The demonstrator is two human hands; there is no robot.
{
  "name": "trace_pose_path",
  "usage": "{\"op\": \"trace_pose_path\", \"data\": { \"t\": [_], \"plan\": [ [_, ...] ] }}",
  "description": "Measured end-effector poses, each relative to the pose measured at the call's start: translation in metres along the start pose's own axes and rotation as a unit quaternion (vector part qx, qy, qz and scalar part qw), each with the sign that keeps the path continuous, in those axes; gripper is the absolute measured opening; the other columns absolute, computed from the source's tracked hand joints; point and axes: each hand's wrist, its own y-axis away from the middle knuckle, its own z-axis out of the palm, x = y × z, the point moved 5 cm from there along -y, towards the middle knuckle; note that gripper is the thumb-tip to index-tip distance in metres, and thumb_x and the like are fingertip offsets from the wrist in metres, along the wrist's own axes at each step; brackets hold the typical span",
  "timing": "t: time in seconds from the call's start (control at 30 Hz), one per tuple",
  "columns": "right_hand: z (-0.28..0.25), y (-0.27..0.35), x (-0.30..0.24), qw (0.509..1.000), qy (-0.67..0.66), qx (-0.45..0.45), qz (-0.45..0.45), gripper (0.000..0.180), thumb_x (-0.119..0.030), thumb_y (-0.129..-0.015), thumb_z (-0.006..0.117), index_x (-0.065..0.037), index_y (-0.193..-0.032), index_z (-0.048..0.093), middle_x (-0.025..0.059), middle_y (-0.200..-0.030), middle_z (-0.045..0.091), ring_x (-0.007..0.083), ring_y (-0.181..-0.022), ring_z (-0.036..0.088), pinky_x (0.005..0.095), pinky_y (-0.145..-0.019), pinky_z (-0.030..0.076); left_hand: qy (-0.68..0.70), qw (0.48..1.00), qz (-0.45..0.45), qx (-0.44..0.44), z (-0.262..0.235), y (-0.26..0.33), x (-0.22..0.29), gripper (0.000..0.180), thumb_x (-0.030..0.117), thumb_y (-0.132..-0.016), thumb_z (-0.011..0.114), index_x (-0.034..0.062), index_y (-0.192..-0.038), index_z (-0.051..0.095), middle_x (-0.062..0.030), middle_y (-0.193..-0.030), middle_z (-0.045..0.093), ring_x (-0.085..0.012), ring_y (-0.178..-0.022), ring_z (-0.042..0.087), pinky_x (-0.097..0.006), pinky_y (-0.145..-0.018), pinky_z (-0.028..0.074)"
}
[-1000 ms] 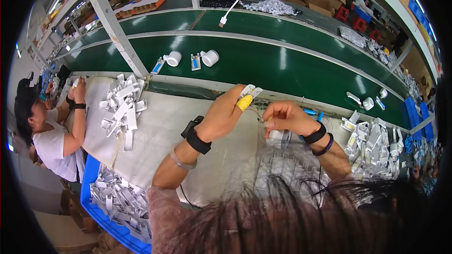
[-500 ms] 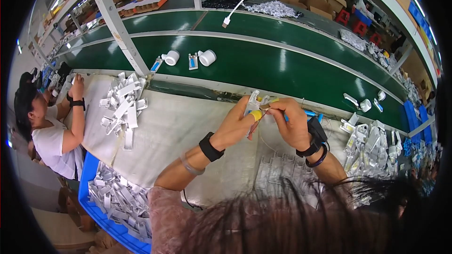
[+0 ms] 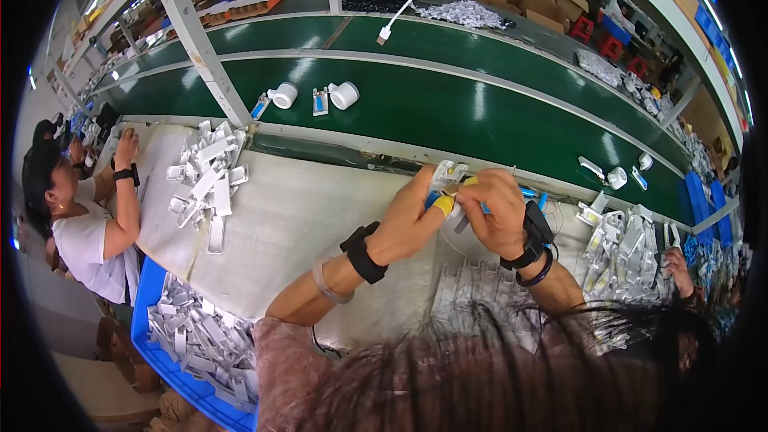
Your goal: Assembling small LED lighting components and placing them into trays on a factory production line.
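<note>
A white plastic housing (image 3: pixel 450 169) is gripped in my left hand (image 3: pixel 406 226), over the far side of the worktable. Something blue shows between the fingers of that hand. My right hand (image 3: pixel 498 210) is closed in a pinch at the near side of the housing; what its fingertips hold is too small and covered to make out. Yellow coverings wrap a finger on each hand. A thin pale wire hangs below them. Behind my right hand lie blue cylindrical pieces (image 3: pixel 544 199). Rows of clear-white plastic parts (image 3: pixel 472 292) lie nearer to me.
Beyond the table runs a green conveyor belt (image 3: pixel 416 112) carrying white round-headed units (image 3: pixel 344 96). White housings (image 3: pixel 214 172) are heaped at left, more (image 3: pixel 628 252) at right. A blue bin (image 3: pixel 142 328) stands at lower left. A co-worker (image 3: pixel 88 216) sits left; another person's hand (image 3: pixel 678 272) reaches in right.
The units on the belt have shifted left. My left hand has moved slightly right, and the housing in it has turned. Another person's hand has appeared at the right pile.
</note>
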Motion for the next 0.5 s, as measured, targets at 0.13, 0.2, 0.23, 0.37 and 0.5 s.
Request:
{"op": "trace_pose_path", "data": {
  "t": [0.13,0.2,0.23,0.37,0.5],
  "plan": [
    [-0.0011,0.0013,0.0003,0.999,0.021,-0.022,-0.011,0.019,0.002,-0.071,0.072,-0.005,-0.087,0.065,0.0097,-0.085,0.063,0.0294,-0.086,0.059,0.0374,-0.076,0.048,-0.023,1.000,0.014,-0.010,0.0022,0.0004,0.0038,0.038,0.003,-0.085,0.045,0.0047,-0.123,0.043,-0.0024,-0.087,0.052,-0.0064,-0.061,0.047,-0.022,-0.053,0.043],
    [-0.0019,0.0033,0.0014,1.000,0.022,-0.019,-0.006,0.019,0.002,-0.071,0.072,-0.005,-0.087,0.065,0.0097,-0.085,0.063,0.0297,-0.086,0.058,0.0373,-0.076,0.047,-0.037,0.999,0.019,-0.012,0.0026,0.0001,0.0043,0.038,0.004,-0.085,0.045,0.0046,-0.123,0.043,-0.0021,-0.086,0.051,-0.0064,-0.060,0.046,-0.022,-0.053,0.042],
    [-0.0019,0.0038,0.0018,1.000,0.022,-0.016,-0.002,0.019,0.002,-0.071,0.072,-0.006,-0.087,0.065,0.0097,-0.085,0.062,0.0299,-0.087,0.058,0.0373,-0.076,0.047,-0.049,0.999,0.018,-0.012,0.0020,0.0009,0.0041,0.037,0.005,-0.084,0.047,0.0015,-0.121,0.044,-0.0107,-0.094,0.053,-0.0206,-0.075,0.051,-0.030,-0.066,0.043],
    [-0.0024,0.0043,0.0019,1.000,0.023,-0.015,-0.004,0.020,0.002,-0.070,0.072,-0.006,-0.087,0.066,0.0096,-0.086,0.062,0.0307,-0.087,0.058,0.0374,-0.077,0.047,-0.075,0.997,0.031,-0.005,0.0023,0.0011,0.0069,0.039,0.007,-0.081,0.048,-0.0021,-0.119,0.045,-0.0200,-0.102,0.054,-0.0358,-0.090,0.055,-0.039,-0.079,0.045],
    [-0.0031,0.0051,0.0030,1.000,0.021,-0.011,-0.008,0.020,0.001,-0.070,0.073,-0.006,-0.088,0.066,0.0096,-0.085,0.063,0.0308,-0.086,0.057,0.0379,-0.078,0.047,-0.083,0.996,0.044,-0.007,0.0031,0.0001,0.0070,0.039,0.007,-0.082,0.049,-0.0021,-0.119,0.045,-0.0200,-0.101,0.054,-0.0357,-0.090,0.055,-0.039,-0.080,0.045]
  ]
}}
